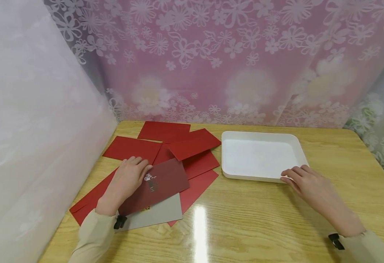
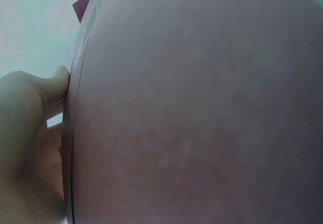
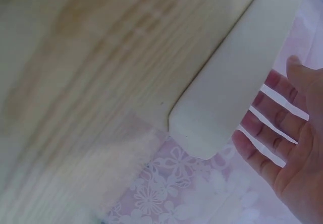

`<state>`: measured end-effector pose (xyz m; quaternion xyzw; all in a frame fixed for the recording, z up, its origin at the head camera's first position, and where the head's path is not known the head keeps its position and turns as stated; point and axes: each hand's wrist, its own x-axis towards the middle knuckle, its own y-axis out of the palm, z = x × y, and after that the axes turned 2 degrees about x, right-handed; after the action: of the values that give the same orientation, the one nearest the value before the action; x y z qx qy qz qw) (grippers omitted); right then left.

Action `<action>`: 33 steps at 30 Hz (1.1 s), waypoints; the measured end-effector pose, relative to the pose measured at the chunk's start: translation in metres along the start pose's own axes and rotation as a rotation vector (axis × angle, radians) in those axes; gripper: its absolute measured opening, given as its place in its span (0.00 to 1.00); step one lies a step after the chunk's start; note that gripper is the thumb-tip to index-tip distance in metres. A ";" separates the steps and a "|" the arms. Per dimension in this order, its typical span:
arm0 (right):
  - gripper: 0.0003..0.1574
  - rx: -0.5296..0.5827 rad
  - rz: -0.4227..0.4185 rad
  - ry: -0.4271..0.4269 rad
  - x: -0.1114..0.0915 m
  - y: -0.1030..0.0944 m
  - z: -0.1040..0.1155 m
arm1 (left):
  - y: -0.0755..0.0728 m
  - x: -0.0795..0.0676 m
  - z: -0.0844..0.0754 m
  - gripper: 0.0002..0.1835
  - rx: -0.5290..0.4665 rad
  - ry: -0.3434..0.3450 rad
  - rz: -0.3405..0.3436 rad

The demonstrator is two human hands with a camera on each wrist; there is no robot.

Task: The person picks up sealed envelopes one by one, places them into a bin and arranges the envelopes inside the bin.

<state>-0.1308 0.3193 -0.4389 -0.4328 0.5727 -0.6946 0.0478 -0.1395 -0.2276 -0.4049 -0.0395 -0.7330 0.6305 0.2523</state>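
Note:
My left hand (image 1: 127, 177) grips the far edge of a dark red envelope (image 1: 165, 182) with a small pale flower print. The envelope is tilted, overlapping a grey envelope (image 1: 163, 212) and several red envelopes. In the left wrist view the dark red envelope (image 2: 192, 103) fills most of the picture, the thumb at its edge. My right hand (image 1: 307, 184) rests at the near right corner of a shallow white tray (image 1: 261, 179). In the right wrist view its fingers (image 3: 262, 133) are spread and fairly straight, tips right at the tray's rim, the thumb standing apart from the wall.
Red envelopes (image 1: 132, 148) lie in an overlapping heap on the left of the wood-grain table (image 1: 251, 226), one (image 1: 195, 144) reaching the tray's left side. A pink flowered curtain (image 1: 192, 65) hangs behind the table. White sheeting (image 1: 47, 109) borders the left edge.

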 end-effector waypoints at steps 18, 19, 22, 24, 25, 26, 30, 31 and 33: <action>0.33 -0.105 0.149 -0.029 -0.001 0.006 -0.004 | -0.024 -0.001 0.005 0.07 0.031 0.046 0.004; 0.34 -0.112 0.152 -0.030 -0.001 0.006 -0.004 | -0.025 -0.001 0.005 0.07 0.031 0.046 -0.004; 0.36 -0.126 0.144 -0.035 0.000 0.007 -0.003 | -0.032 -0.002 0.006 0.08 0.013 0.053 -0.041; 0.37 -0.130 0.134 -0.037 0.001 0.007 -0.003 | -0.035 -0.002 0.007 0.10 -0.001 0.059 -0.069; 0.38 -0.132 0.131 -0.038 0.001 0.007 -0.002 | -0.037 -0.001 0.007 0.10 -0.006 0.063 -0.083; 0.37 -0.135 0.130 -0.034 0.001 0.007 -0.002 | -0.038 -0.001 0.007 0.10 -0.012 0.066 -0.096; 0.37 -0.137 0.120 -0.023 0.003 0.007 0.000 | -0.042 0.004 0.006 0.08 -0.038 0.067 -0.121; 0.37 -0.139 0.112 -0.022 0.003 0.007 0.000 | -0.043 0.007 0.004 0.08 -0.047 0.065 -0.120; 0.38 -0.140 0.094 -0.023 0.004 0.006 0.001 | -0.044 0.012 0.001 0.08 -0.067 0.055 -0.108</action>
<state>-0.1354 0.3139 -0.4415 -0.4155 0.6389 -0.6450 0.0566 -0.1389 -0.2328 -0.3591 -0.0256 -0.7476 0.5896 0.3047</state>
